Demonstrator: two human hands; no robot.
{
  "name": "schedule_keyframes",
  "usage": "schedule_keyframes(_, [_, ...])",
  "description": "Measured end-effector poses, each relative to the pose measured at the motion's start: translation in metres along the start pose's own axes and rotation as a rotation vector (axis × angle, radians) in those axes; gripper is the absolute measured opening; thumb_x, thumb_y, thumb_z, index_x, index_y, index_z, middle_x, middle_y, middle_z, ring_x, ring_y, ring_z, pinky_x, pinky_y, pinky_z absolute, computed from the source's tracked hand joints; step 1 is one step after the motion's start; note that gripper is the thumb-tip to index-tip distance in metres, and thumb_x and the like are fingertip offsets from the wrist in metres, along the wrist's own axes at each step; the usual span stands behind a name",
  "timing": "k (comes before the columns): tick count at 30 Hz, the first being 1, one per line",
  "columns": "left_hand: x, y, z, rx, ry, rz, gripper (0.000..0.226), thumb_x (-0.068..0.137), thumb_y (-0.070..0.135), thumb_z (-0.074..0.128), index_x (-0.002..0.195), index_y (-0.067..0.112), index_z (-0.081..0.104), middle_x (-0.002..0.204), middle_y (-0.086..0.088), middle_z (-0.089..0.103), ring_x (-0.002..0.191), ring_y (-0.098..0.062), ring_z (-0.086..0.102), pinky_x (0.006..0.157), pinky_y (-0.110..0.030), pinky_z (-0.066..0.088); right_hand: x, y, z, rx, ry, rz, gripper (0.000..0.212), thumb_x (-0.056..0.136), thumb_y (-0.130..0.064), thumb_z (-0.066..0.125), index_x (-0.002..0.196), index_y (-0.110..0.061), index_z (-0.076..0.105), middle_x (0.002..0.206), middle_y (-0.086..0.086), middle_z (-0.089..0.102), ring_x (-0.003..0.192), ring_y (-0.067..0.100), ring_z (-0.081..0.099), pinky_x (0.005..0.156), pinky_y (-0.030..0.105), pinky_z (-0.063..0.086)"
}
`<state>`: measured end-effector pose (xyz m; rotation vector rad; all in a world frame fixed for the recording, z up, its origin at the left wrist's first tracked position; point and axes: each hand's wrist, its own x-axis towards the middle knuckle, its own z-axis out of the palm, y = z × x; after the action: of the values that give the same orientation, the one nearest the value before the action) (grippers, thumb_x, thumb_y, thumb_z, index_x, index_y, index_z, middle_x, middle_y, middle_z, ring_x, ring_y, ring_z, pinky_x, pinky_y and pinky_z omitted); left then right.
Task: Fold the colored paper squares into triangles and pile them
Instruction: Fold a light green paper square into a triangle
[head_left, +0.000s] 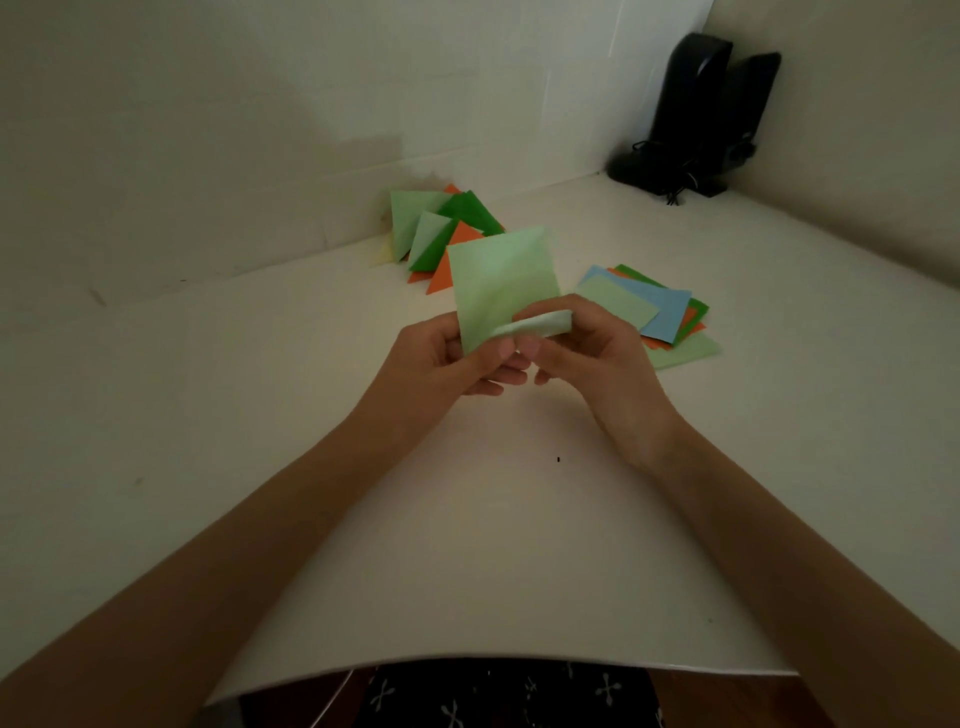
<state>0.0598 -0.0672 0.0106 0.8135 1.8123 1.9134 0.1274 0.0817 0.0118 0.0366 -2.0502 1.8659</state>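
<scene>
Above the worktop (467, 545), centre: light green square (501, 275) held up in both hands. Left hand (441, 358) grip clamped on its lower left edge. Right hand (587, 348) grip pinching the lower right corner, which is curled over. Fingertip contact partly hidden, probably thumb-and-forefinger. Folded triangles (441, 234) piled behind it; unfolded squares (660, 312) stacked to the right.

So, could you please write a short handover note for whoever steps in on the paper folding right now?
Left hand: pinches the lower left edge of the light green sheet, held above the table.
Right hand: curls that sheet's lower right corner upward; no crease is made yet.
Done: a pile of folded triangles lies by the back wall.
Left: finish this fold, add it to the pile, then fold the stack of flat squares on the right.
</scene>
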Motion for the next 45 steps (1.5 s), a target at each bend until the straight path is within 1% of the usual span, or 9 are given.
schedule_keyframes(6, [0.004,0.001,-0.008,-0.023,0.077,0.080,0.053,0.077,-0.003,0.071,0.111,0.025,0.041,0.082,-0.003,0.072,0.078,-0.019,0.069,0.072,-0.025,0.055,0.004,0.001,-0.006,-0.012,0.102,0.093,0.013,0.084,-0.004,0.064,0.080,-0.016,0.069,0.065,-0.006,0.064,0.067,0.007,0.057,0.058,0.021,0.049])
schedule_keyframes(11, [0.005,-0.005,-0.009,0.140,0.129,0.151,0.026,0.079,0.000,0.069,0.087,0.022,0.059,0.081,0.009,0.068,0.076,-0.007,0.066,0.074,-0.019,0.051,0.005,0.000,-0.006,-0.035,0.123,0.065,0.015,0.085,-0.003,0.064,0.081,-0.017,0.069,0.064,-0.012,0.064,0.066,0.003,0.056,0.060,0.020,0.050])
schedule_keyframes(17, [0.005,-0.006,-0.009,0.188,0.189,0.147,0.017,0.079,0.007,0.071,0.076,0.023,0.068,0.068,0.013,0.069,0.068,-0.002,0.064,0.072,-0.015,0.049,0.005,0.002,-0.003,-0.067,0.145,0.019,0.017,0.084,-0.004,0.065,0.078,-0.019,0.069,0.068,-0.013,0.065,0.067,0.005,0.056,0.063,0.020,0.051])
schedule_keyframes(24, [0.005,-0.007,-0.006,0.155,0.164,0.072,0.013,0.084,0.006,0.065,0.076,0.016,0.064,0.063,0.011,0.068,0.066,-0.002,0.064,0.071,-0.015,0.050,0.003,0.003,-0.001,-0.088,0.150,0.019,0.008,0.084,-0.007,0.066,0.081,-0.015,0.065,0.067,-0.009,0.064,0.065,0.006,0.058,0.060,0.021,0.049])
schedule_keyframes(29, [0.004,-0.005,-0.005,0.031,0.198,0.034,0.022,0.082,0.000,0.066,0.091,0.016,0.054,0.064,0.006,0.064,0.063,-0.009,0.065,0.068,-0.023,0.053,0.001,0.009,0.002,-0.135,0.129,0.060,0.029,0.084,-0.004,0.066,0.096,-0.026,0.052,0.074,-0.001,0.067,0.071,0.016,0.063,0.059,0.024,0.048])
schedule_keyframes(34, [0.004,-0.004,-0.006,-0.053,0.248,-0.031,0.022,0.086,-0.002,0.060,0.094,0.017,0.053,0.067,-0.003,0.055,0.062,-0.009,0.064,0.067,-0.020,0.054,0.001,0.007,-0.001,-0.079,0.104,0.024,0.023,0.096,0.004,0.043,0.094,-0.018,0.052,0.069,0.000,0.068,0.062,0.015,0.064,0.057,0.026,0.050])
schedule_keyframes(37, [0.006,-0.005,-0.009,-0.048,0.233,-0.055,0.020,0.089,-0.003,0.054,0.084,0.015,0.061,0.075,-0.002,0.057,0.064,-0.007,0.060,0.068,-0.019,0.051,0.002,0.006,-0.002,-0.068,0.036,0.024,0.035,0.092,0.011,0.037,0.086,-0.014,0.061,0.079,-0.002,0.067,0.071,0.015,0.067,0.063,0.025,0.051])
schedule_keyframes(41, [0.008,-0.004,-0.011,-0.036,0.220,-0.096,0.027,0.089,-0.004,0.049,0.080,0.013,0.066,0.084,0.000,0.062,0.066,-0.006,0.058,0.068,-0.017,0.049,0.002,0.007,-0.002,-0.132,-0.013,0.017,0.042,0.081,0.020,0.042,0.085,-0.016,0.064,0.080,-0.012,0.067,0.082,0.012,0.067,0.070,0.021,0.049])
schedule_keyframes(45, [0.006,-0.002,-0.010,0.226,0.147,-0.023,0.012,0.089,0.006,0.058,0.089,0.016,0.065,0.085,0.006,0.063,0.071,0.001,0.059,0.070,-0.012,0.046,0.002,0.004,-0.001,-0.172,0.021,-0.041,0.023,0.087,0.004,0.059,0.088,-0.019,0.064,0.082,0.000,0.068,0.077,0.004,0.063,0.069,0.014,0.045])
